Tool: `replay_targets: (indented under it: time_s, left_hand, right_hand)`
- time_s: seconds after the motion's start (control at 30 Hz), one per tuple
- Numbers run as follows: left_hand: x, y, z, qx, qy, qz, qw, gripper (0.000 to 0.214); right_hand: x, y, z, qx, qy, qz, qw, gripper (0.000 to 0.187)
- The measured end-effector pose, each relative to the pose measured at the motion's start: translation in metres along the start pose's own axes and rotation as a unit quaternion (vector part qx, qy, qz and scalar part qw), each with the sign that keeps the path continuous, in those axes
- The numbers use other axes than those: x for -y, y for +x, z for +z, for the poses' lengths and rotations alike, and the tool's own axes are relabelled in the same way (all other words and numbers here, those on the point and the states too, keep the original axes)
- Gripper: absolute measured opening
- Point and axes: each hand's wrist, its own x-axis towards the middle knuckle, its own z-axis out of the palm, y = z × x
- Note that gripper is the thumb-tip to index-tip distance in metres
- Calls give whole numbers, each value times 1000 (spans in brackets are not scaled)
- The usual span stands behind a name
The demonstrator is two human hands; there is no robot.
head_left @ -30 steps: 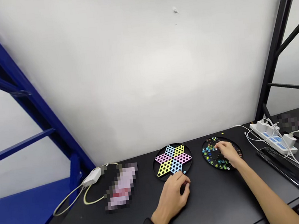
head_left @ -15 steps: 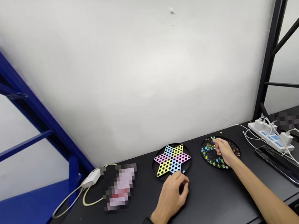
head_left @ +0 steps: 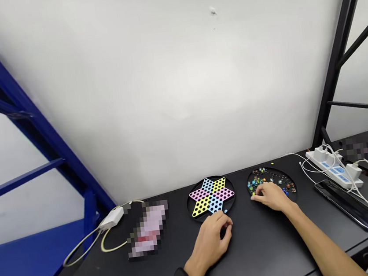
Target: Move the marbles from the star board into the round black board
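Observation:
A round black Chinese-checkers board (head_left: 212, 195) with a pastel star of holes lies on the black table. My left hand (head_left: 212, 238), with a watch on the wrist, rests at the board's near edge, fingers curled; a blue marble (head_left: 226, 211) sits by its fingertips. To the right is a black round tray (head_left: 283, 177) full of coloured marbles (head_left: 258, 182). My right hand (head_left: 269, 195) is over the tray's near-left rim, fingers bent down and pinched; what they hold is hidden.
A white power strip (head_left: 335, 169) with plugs and cables lies at the right, with a dark phone (head_left: 347, 205) in front of it. A white charger (head_left: 112, 217) with a looped cable and a blurred pink object (head_left: 148, 229) lie on the left. Blue shelving stands at the left.
My right hand has drawn back from the middle of the marble tray to its near-left rim. The left hand has stayed at the board's edge.

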Motion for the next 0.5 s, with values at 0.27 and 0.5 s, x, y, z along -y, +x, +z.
replay_targets:
  time_s: [0.27,0.5]
  left_hand:
    - [1,-1,1,-6,-1,2,1000,14]
    - [2,-1,1,-3,1,2,1000,14]
  right_hand:
    - [-1,1,-7,-1,15,0,1000,29]
    - [-23,3,-21,-78,40,37,995,48]
